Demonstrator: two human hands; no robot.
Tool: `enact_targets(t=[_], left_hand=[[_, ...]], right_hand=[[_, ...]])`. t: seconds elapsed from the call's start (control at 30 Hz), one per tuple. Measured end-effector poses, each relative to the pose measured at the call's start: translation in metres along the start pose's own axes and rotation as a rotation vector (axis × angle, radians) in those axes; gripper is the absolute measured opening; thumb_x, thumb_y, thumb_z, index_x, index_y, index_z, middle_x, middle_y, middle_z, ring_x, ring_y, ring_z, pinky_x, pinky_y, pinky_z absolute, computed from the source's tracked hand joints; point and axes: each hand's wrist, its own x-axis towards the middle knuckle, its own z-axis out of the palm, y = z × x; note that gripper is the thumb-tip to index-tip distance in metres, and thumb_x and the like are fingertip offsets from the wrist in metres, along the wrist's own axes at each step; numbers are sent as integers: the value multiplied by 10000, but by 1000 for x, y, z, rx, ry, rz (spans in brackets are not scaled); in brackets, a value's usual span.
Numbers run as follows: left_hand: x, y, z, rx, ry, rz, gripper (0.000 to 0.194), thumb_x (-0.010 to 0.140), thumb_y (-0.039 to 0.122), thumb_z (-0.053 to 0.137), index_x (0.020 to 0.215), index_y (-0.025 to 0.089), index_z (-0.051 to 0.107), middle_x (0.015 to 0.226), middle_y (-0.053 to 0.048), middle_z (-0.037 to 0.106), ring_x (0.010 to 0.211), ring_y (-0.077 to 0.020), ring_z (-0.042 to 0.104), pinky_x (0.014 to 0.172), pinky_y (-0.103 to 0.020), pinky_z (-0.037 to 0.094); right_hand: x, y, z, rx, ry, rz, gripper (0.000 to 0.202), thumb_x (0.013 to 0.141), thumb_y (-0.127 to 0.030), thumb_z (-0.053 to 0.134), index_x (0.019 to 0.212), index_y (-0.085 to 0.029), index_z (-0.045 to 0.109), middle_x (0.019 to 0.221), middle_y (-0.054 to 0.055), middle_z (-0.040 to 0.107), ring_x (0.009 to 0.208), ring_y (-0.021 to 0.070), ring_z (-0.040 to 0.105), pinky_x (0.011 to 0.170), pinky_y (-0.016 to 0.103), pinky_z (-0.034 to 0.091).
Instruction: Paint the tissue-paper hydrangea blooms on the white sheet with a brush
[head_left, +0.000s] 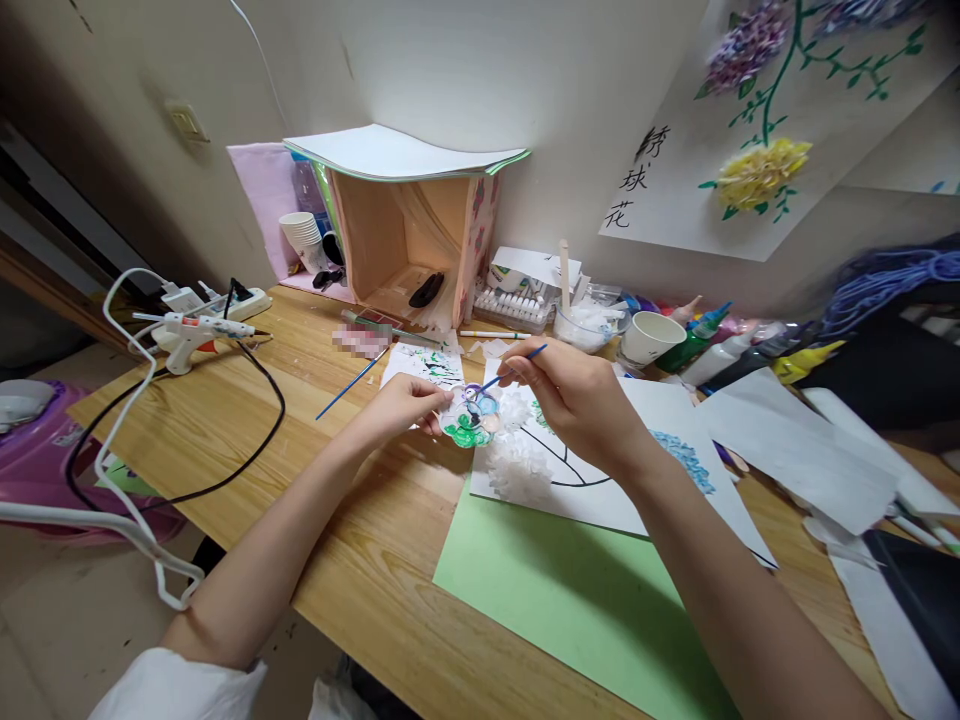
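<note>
My left hand (415, 404) grips the edge of a small paint palette (471, 433) whose wells hold green, blue, dark and peach paint. Between the fingers of my right hand (574, 395) is a thin blue paintbrush (517, 366), its tip over the palette. Below my right hand lies a white sheet (600, 515) with black drawn lines, white ruffled flowers (519, 470) and a blue flower cluster (684, 460). Under that sheet is a green sheet (570, 600). A paint-smeared paper (424, 366) is just behind the palette.
Left on the desk are a white glue gun (196, 335), its black cable and another blue brush (351, 384). Behind stand an open box (409, 235), a paper cup (651, 338) and several paint bottles (705, 335). Loose white papers (795, 450) lie to the right.
</note>
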Motion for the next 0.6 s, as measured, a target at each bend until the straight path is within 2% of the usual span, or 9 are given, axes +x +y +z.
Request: enact_targets(t=[0.13,0.5,0.6], left_hand=[[0,1,0,22,19,4,291,783,308,605,565,118,638,448,-13,604,438,-100,519,502,-207,387],[1,-1,1,13,-6,21,300,780,317,596,554,121,626,444,-11,595,435,-95,508,495,-204,384],[1,-1,0,15,-4,23,299,771,327,604,553,124,625,451,-9,597,433,-95,511,492,-206,385]], right_hand=[[0,1,-1,-38,15,14,287,962,-296,364,783,-202,567,772,56,687,717,173,628,652,299,471],[0,1,0,37,-9,51,282,965,-305,368,802,-193,569,774,47,689,702,159,630,663,286,468],[0,2,0,20,29,59,291,964,-313,368,792,-193,570,784,53,690,718,166,628,665,292,466]])
